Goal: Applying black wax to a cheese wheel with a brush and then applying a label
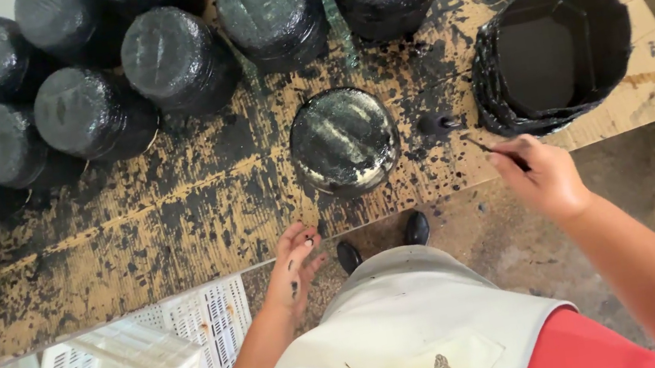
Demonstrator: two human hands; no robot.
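Right hand (543, 176) pinching brush (481, 146), paint bucket (553, 56) just beyond; left hand (295, 264) spread, empty, black pot (343, 140) ahead.

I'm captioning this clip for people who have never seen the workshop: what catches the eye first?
A crowd of black-coated pots fills the upper left of the paint-spattered cardboard sheet. One freshly coated pot stands alone at the centre. The right hand holds a brush beside a black paint bucket, while the paint-flecked left hand hangs empty.

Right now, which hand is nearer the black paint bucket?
Right. The right hand, gripping a brush, is just below the black paint bucket; the left hand hangs empty, far to its lower left.
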